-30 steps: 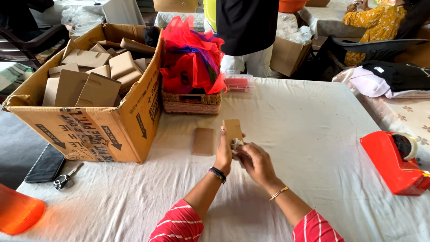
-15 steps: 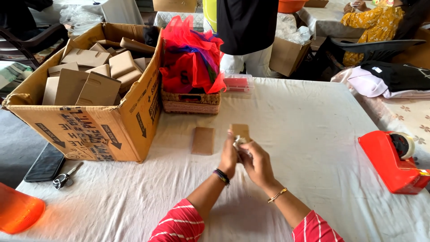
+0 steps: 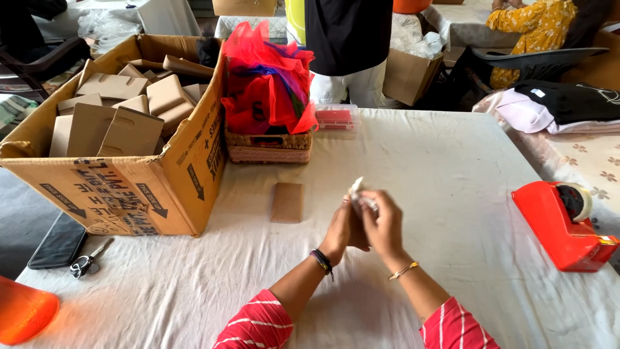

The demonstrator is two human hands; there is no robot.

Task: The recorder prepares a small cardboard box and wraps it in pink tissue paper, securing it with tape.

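Observation:
My left hand [image 3: 340, 227] and my right hand [image 3: 382, 222] are pressed together over the white tablecloth [image 3: 413, 148], both closed around a small pale item [image 3: 357, 189] whose tip sticks out above my fingers. I cannot tell what the item is. A flat brown cardboard piece [image 3: 287, 201] lies on the cloth just left of my hands, apart from them.
A large open cardboard carton [image 3: 142, 187] full of small brown boxes stands at left. A woven basket [image 3: 268, 146] with red fabric bags sits behind. A red tape dispenser [image 3: 560, 223] is at right. A phone [image 3: 58, 240] and keys [image 3: 88, 260] lie at left. A person in black [image 3: 345, 39] stands across the table.
The small brown cardboard piece held upright in my hands a second ago is no longer visible. My hands have closed tighter together, with a pale item now showing at my fingertips.

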